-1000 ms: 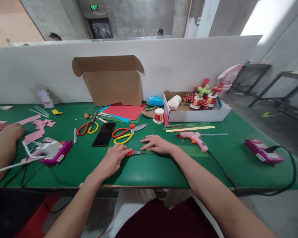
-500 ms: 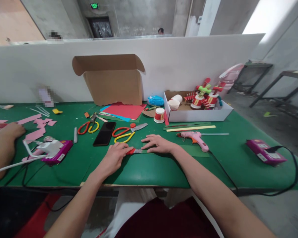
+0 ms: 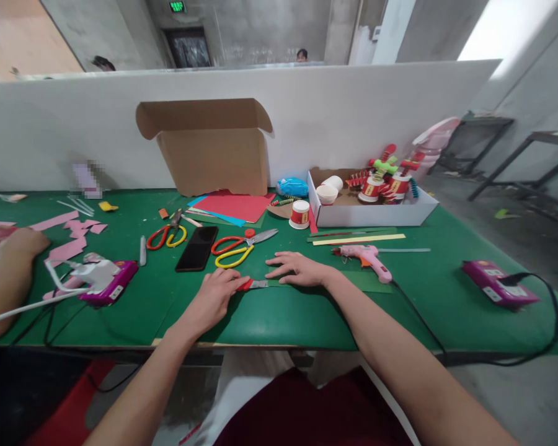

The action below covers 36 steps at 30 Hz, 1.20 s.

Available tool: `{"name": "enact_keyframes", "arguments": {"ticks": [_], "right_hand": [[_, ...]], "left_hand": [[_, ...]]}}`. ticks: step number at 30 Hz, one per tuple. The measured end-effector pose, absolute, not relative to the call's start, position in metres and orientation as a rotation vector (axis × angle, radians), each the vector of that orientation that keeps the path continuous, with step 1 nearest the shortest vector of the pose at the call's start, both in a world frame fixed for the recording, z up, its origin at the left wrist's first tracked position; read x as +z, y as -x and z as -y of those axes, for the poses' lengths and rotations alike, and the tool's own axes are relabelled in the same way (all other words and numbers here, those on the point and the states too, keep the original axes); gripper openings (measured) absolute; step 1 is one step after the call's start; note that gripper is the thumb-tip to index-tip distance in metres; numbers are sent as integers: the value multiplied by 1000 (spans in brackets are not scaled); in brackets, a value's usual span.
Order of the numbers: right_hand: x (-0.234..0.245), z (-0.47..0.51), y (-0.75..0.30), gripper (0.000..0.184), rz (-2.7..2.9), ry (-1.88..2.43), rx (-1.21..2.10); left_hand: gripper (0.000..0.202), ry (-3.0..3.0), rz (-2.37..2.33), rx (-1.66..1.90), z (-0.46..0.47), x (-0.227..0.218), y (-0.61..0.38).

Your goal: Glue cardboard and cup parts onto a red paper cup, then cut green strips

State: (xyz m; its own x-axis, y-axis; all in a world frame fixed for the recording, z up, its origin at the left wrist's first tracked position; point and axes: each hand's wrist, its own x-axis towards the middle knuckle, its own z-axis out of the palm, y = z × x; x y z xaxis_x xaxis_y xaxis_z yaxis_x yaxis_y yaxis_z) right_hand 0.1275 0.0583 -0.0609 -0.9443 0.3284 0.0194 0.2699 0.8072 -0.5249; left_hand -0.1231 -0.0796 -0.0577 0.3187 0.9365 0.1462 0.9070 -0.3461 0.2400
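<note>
My left hand [image 3: 214,296] is closed on a red-handled utility knife [image 3: 251,284] whose blade points right along a sheet of green paper [image 3: 363,280] lying on the green table [image 3: 279,316]. My right hand [image 3: 296,269] lies flat with fingers spread, pressing that green paper down just right of the blade. Red and yellow scissors [image 3: 239,246] and a black phone [image 3: 196,248] lie just beyond my hands.
A pink glue gun [image 3: 367,257] lies right of my right hand, its cord running off the edge. A white box [image 3: 372,214] holds paper-cup crafts. An open cardboard box [image 3: 209,145] stands at the back. Another person's arm [image 3: 4,272] rests at the left near pink paper scraps.
My hands have barely moved; the left hand and knife have slid very slightly right along the paper. The view has shifted a little.
</note>
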Motion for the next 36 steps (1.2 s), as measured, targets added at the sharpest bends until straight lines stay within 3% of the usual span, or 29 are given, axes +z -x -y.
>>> {"name": "enact_keyframes", "arguments": {"ticks": [21,26,31,36], "right_hand": [[-68,-52,-119,31,2842,525,649],[-71,-40,-128,39,2690,536,620],[-75,-39,-138,18,2533,452,614],[-76,-43,-141,22,2563,420,666]], "left_hand": [[44,-2498,-1752,426,81,-60,128],[45,-2494,-1799,413,86,-61,145],[47,-2481,-1856,406,91,-59,153],[45,-2488,-1856,387,89,-56,148]]}}
